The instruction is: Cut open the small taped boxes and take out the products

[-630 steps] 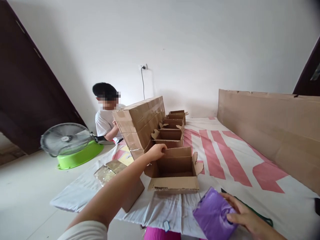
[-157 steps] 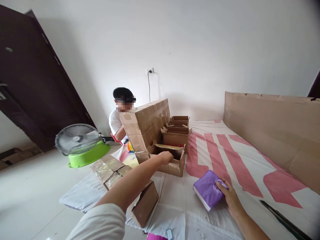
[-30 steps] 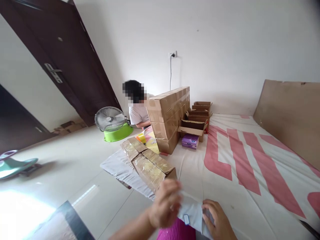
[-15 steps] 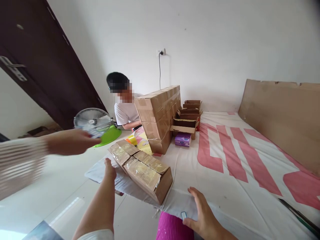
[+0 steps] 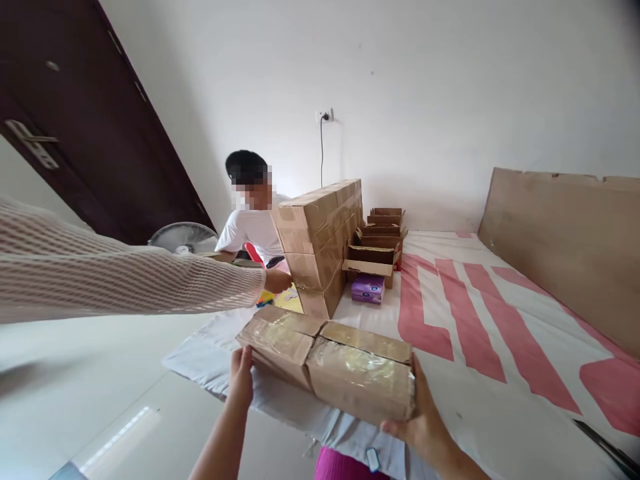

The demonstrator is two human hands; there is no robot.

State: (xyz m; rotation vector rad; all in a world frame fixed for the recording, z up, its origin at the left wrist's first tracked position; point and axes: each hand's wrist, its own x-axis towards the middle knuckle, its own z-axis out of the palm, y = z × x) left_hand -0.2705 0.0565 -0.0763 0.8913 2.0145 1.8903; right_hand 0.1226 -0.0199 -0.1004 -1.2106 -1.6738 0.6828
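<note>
Our left hand (image 5: 243,379) and right hand (image 5: 424,423) hold a pair of taped boxes (image 5: 327,367) between them, nearer us than the box stack (image 5: 320,243).
The taped boxes lie end to end, near the box stack; we curl our left fingers round the left end, while our right hand is moderately spread, its fingers along the right end and thumb low on the front. To the right of the stack, we see a purple pack (image 5: 367,289) with a round dark label, its writing too small to read, before a row of open cartons (image 5: 383,233). Farther right, big red shapes (image 5: 480,320) mark the white cloth (image 5: 530,420); we cannot read them. Left of the stack, another person's sleeved arm (image 5: 150,280) reaches to its base.
</note>
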